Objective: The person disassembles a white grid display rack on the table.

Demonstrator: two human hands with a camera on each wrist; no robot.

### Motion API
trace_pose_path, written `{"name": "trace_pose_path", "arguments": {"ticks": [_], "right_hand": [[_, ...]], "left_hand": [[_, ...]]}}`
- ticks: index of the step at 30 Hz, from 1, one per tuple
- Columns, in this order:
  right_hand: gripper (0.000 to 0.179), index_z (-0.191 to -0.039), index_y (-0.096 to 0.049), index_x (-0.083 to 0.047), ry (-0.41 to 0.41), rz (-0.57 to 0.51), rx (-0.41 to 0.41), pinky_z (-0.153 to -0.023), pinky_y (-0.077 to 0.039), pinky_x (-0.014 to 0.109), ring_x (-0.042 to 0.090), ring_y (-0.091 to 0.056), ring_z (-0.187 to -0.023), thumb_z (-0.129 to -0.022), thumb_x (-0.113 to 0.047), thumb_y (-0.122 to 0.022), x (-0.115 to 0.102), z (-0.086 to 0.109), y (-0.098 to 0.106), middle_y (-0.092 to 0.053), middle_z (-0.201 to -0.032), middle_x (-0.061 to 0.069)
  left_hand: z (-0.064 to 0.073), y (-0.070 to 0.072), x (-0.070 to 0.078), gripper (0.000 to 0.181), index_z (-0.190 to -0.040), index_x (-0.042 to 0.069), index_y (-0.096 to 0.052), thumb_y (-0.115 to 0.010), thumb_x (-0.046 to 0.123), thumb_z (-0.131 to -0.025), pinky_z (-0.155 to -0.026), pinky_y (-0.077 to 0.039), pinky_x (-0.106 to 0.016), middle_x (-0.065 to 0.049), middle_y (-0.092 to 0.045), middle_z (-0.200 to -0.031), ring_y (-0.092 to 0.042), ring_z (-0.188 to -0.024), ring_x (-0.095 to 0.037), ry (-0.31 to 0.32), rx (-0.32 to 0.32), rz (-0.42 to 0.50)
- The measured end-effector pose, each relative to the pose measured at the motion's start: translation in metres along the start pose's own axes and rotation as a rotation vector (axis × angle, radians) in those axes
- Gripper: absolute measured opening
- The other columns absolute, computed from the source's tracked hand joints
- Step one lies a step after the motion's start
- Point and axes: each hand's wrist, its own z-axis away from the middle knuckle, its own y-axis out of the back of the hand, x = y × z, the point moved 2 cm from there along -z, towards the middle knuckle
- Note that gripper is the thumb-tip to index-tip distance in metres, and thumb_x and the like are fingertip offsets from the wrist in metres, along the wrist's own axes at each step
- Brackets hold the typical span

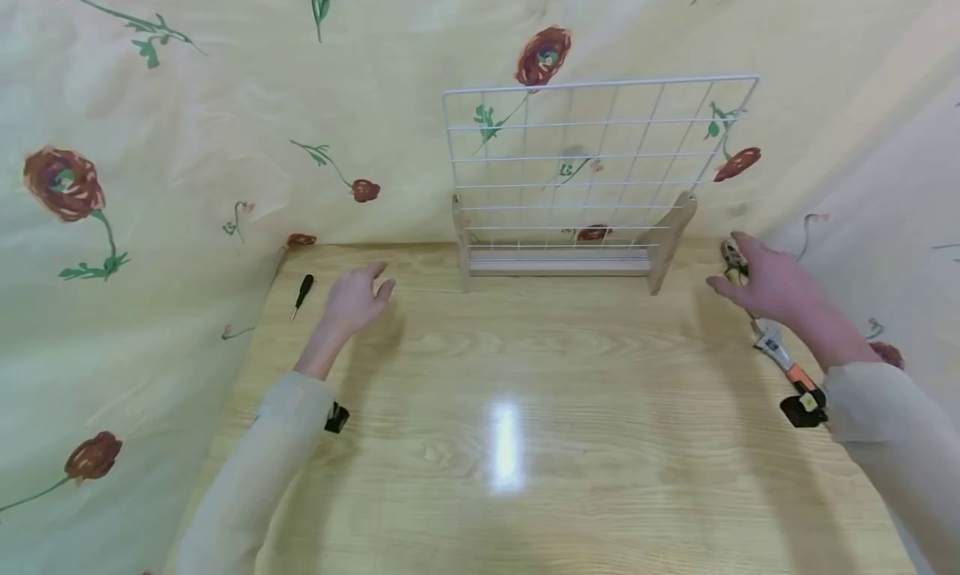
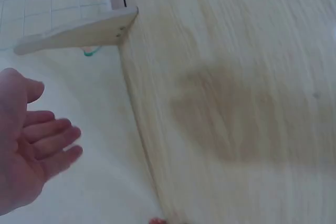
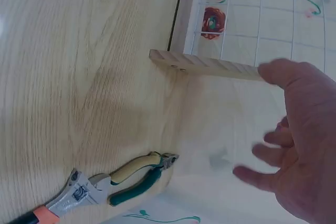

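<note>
Toward the back of the table stands a white wire grid rack (image 1: 570, 154) with a wooden base and two slanted wooden side pieces (image 1: 672, 242). My left hand (image 1: 352, 300) hovers to the left of the rack, fingers relaxed, holding nothing; its palm shows in the left wrist view. On the other side, my right hand (image 1: 772, 283) is held above the tools with thumb and fingers spread and nothing in it. Below it lie pliers (image 3: 137, 179) with yellow and green handles, and an adjustable wrench (image 3: 79, 195) with an orange and black handle.
A small black-handled screwdriver (image 1: 302, 294) lies at the table's left back edge. Flowered cloth (image 1: 187, 142) hangs behind and along both sides of the wooden table (image 1: 570, 375). A bright light reflection sits mid-table.
</note>
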Motion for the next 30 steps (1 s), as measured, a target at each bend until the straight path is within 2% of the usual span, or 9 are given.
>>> {"name": "trace_pose_path", "arguments": {"ticks": [2,4,8,13,18,21,23,26,30], "right_hand": [[0.071,-0.147,-0.028,0.017,0.021,-0.051,0.052,-0.088,-0.045,0.071,0.061,-0.053,-0.106,-0.102,-0.031,-0.055,0.000,-0.006,0.000,-0.046,-0.130,0.046],[0.053,-0.138,-0.042,0.017,0.040,-0.103,0.122,-0.084,-0.048,0.068,0.057,-0.058,-0.101,-0.102,-0.020,-0.054,-0.002,-0.012,-0.001,-0.057,-0.117,0.042],[0.043,-0.134,-0.047,0.015,0.047,-0.187,0.217,-0.083,-0.051,0.064,0.053,-0.059,-0.103,-0.099,-0.009,-0.054,-0.009,-0.027,-0.006,-0.059,-0.118,0.039],[0.052,-0.140,-0.040,0.015,0.040,-0.268,0.246,-0.085,-0.054,0.060,0.054,-0.058,-0.108,-0.096,-0.008,-0.057,-0.018,-0.041,-0.018,-0.052,-0.127,0.040],[0.053,-0.140,-0.040,0.014,0.077,-0.352,0.310,-0.083,-0.056,0.057,0.055,-0.059,-0.105,-0.093,-0.004,-0.055,-0.013,-0.055,-0.014,-0.047,-0.129,0.042],[0.052,-0.140,-0.041,0.013,0.080,-0.377,0.338,-0.077,-0.059,0.033,0.056,-0.059,-0.104,-0.092,-0.004,-0.054,-0.010,-0.061,-0.006,-0.047,-0.129,0.042],[0.052,-0.141,-0.041,0.011,0.060,-0.377,0.337,-0.069,-0.051,0.013,0.055,-0.059,-0.105,-0.093,-0.004,-0.054,-0.009,-0.063,-0.001,-0.048,-0.130,0.041],[0.053,-0.144,-0.038,0.010,0.043,-0.354,0.310,-0.063,-0.037,0.002,0.058,-0.057,-0.107,-0.095,-0.002,-0.054,-0.009,-0.066,0.004,-0.047,-0.132,0.041],[0.053,-0.145,-0.038,0.010,0.039,-0.341,0.307,-0.063,-0.036,0.000,0.057,-0.057,-0.108,-0.095,0.000,-0.054,-0.008,-0.070,0.007,-0.049,-0.130,0.042]], "left_hand": [[-0.014,-0.004,0.010,0.039,-0.133,-0.007,-0.057,-0.056,0.018,-0.102,-0.075,-0.059,-0.045,-0.022,-0.070,-0.110,-0.069,-0.081,-0.034,-0.018,0.057,0.092],[-0.029,-0.007,0.024,0.035,-0.130,-0.007,-0.059,-0.058,0.010,-0.100,-0.087,-0.058,-0.045,-0.023,-0.068,-0.116,-0.069,-0.097,-0.035,-0.028,0.105,0.194],[-0.054,-0.016,0.046,0.042,-0.135,-0.011,-0.051,-0.060,-0.001,-0.094,-0.091,-0.057,-0.043,-0.027,-0.065,-0.117,-0.066,-0.104,-0.039,-0.057,0.131,0.355],[-0.071,-0.028,0.057,0.057,-0.144,-0.010,-0.038,-0.062,-0.003,-0.093,-0.095,-0.055,-0.046,-0.032,-0.057,-0.128,-0.060,-0.113,-0.044,-0.058,0.099,0.376],[-0.085,-0.031,0.064,0.060,-0.146,-0.008,-0.036,-0.061,-0.004,-0.092,-0.096,-0.054,-0.045,-0.031,-0.053,-0.132,-0.058,-0.114,-0.046,-0.080,0.124,0.358],[-0.096,-0.028,0.070,0.057,-0.145,-0.006,-0.039,-0.060,-0.007,-0.092,-0.096,-0.054,-0.043,-0.029,-0.055,-0.130,-0.060,-0.111,-0.043,-0.102,0.145,0.376],[-0.101,-0.026,0.073,0.055,-0.143,-0.004,-0.041,-0.059,-0.008,-0.091,-0.096,-0.054,-0.041,-0.027,-0.058,-0.127,-0.062,-0.110,-0.040,-0.106,0.150,0.385],[-0.108,-0.027,0.075,0.053,-0.142,-0.002,-0.044,-0.058,-0.009,-0.092,-0.095,-0.055,-0.040,-0.026,-0.061,-0.123,-0.064,-0.107,-0.038,-0.102,0.152,0.386],[-0.112,-0.028,0.078,0.052,-0.140,-0.003,-0.044,-0.057,-0.010,-0.091,-0.093,-0.057,-0.042,-0.026,-0.062,-0.121,-0.065,-0.106,-0.039,-0.104,0.153,0.393]]}}
